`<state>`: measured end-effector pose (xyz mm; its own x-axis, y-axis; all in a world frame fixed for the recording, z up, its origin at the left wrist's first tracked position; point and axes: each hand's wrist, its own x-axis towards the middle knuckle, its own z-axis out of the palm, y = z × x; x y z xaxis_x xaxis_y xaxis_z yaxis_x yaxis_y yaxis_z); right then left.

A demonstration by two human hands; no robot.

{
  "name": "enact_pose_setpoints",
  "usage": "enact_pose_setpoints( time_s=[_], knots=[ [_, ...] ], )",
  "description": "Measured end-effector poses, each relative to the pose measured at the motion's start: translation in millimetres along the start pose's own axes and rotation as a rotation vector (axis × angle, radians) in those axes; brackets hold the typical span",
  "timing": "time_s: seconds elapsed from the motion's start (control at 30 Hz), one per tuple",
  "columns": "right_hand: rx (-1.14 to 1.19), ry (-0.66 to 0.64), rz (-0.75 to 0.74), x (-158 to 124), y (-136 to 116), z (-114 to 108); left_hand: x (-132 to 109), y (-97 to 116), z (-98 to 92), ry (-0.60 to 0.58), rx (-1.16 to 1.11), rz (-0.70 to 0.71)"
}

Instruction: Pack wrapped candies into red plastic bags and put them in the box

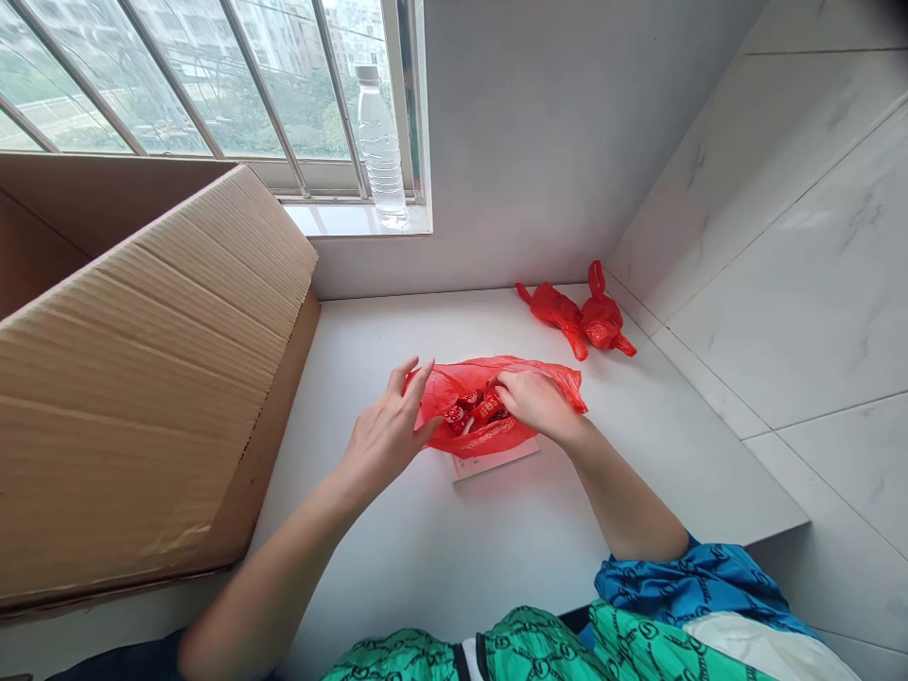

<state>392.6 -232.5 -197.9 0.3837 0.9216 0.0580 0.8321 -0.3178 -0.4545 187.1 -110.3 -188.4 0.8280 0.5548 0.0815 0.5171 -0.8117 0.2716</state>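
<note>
Cardboard box near left hand; water bottle on windowsill.

Bright daylight from window; soft shadows; mild wide-angle bending at edges; no blur.

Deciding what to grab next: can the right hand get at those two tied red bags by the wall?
Probably yes. The right hand is at the open red plastic bag, and the two tied red plastic bags lie just beyond it on the white counter. Nothing appears to stand between them.
</note>
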Motion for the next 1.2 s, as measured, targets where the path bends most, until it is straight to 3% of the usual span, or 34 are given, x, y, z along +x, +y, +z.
enact_pose_setpoints(
  time_s=[0.13, 0.33, 0.53, 0.73, 0.87, 1.07, 1.2],
  knots=[
    [0.074, 0.009, -0.01, 6.3, -2.8, 18.5, 0.8, 5.1, -7.1, 0.105, -0.065, 0.024],
    [0.303, -0.025, -0.199, 14.0, -3.0, 45.9, -0.7, 6.0, -11.9, 0.243, -0.133, 0.155],
    [0.386, -0.008, -0.097, 3.7, -16.4, 20.8, -0.8, 3.4, -4.8, 0.139, 0.061, 0.256],
    [0.627, -0.265, -0.217, -5.1, -5.3, 1.5, 2.3, -1.5, -0.2, 0.1, 0.19, 0.038],
    [0.694, -0.242, -0.228, -9.7, -7.2, -11.9, 2.3, -3.4, -0.1, 0.047, 0.185, 0.031],
    [0.637, -0.169, -0.294, -16.4, -26.6, -23.2, 1.7, 6.8, -2.7, 0.29, 0.077, 0.224],
    [0.719, -0.222, -0.183, -17.8, -28.9, -21.2, 1.6, 10.4, -6.4, 0.298, -0.093, 0.276]
  ],
)
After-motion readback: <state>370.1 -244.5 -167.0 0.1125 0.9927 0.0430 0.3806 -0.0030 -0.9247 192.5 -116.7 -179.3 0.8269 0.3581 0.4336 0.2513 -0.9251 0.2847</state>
